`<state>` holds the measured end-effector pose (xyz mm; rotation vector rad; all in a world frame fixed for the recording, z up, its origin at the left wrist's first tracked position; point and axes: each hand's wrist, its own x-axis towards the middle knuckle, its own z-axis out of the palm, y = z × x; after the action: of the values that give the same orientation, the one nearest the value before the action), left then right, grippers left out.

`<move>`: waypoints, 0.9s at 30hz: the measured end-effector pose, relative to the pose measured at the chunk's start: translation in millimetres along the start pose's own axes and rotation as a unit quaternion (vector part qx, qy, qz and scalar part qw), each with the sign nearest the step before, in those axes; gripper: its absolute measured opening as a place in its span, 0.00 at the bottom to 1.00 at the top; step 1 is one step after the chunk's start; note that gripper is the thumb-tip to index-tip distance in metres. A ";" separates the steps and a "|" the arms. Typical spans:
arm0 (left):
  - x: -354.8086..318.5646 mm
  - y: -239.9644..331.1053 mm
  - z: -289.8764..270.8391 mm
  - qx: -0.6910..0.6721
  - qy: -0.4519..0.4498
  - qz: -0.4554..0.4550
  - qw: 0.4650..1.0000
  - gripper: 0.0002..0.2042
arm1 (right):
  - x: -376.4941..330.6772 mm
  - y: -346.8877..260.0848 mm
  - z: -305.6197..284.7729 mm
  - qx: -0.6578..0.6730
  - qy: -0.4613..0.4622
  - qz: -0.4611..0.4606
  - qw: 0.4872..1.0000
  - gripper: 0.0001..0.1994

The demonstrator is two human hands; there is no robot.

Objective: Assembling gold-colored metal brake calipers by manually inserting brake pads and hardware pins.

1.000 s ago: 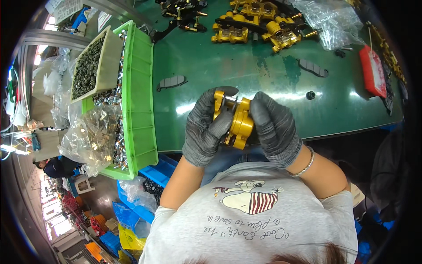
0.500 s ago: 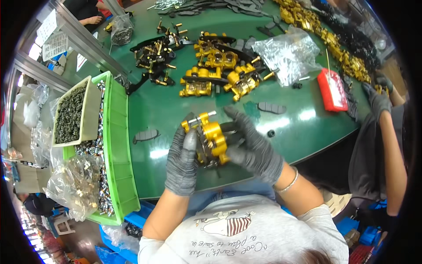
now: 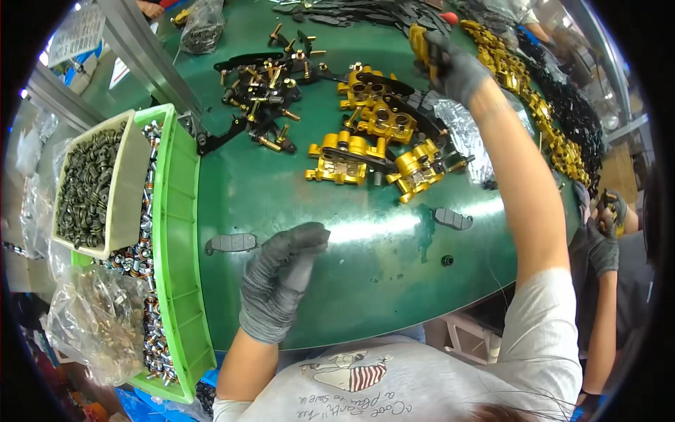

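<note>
My right hand (image 3: 460, 74), in a grey glove, is stretched to the far side of the table and is closed on a gold brake caliper (image 3: 420, 46). Low over the near part of the table, my left hand (image 3: 274, 285) has its gloved fingers bent together. Whether anything is inside them is hidden. A dark brake pad (image 3: 232, 243) lies just left of that hand. Another brake pad (image 3: 451, 219) and a small black rubber part (image 3: 447, 261) lie farther right. Several gold calipers (image 3: 383, 123) form a group in the middle, left of my right forearm.
Black brackets with bolts (image 3: 264, 91) are heaped at the back left. A green bin (image 3: 184, 281) of small metal parts, with a beige tub (image 3: 119, 190) on it, stands at the left. Gold calipers (image 3: 541, 116) line the far right. A co-worker's gloved hand (image 3: 603, 246) is at the right edge.
The caliper that was between both hands has left the near area. My right hand has swung far forward with a caliper; my left hand has stayed near, its fingers now bent together.
</note>
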<state>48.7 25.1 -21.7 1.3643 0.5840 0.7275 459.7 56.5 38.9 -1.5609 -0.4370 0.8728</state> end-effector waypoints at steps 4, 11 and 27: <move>-1.9 -5.8 -2.3 0.015 -0.009 -0.008 1.000 0.15 | 92.7 21.8 6.8 -0.022 0.152 -0.042 0.987 0.17; -2.4 -3.2 -2.0 -0.098 0.023 -0.069 0.993 0.16 | -68.7 35.9 77.8 -0.538 -0.041 -0.423 0.728 0.25; 9.8 -35.9 27.5 0.296 0.100 0.108 0.944 0.35 | -251.9 113.7 41.3 -0.235 0.016 -0.344 0.909 0.12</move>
<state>80.0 12.6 -53.4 1.9483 0.8685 0.9169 244.1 -117.2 1.2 -1.6672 -1.1548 0.1913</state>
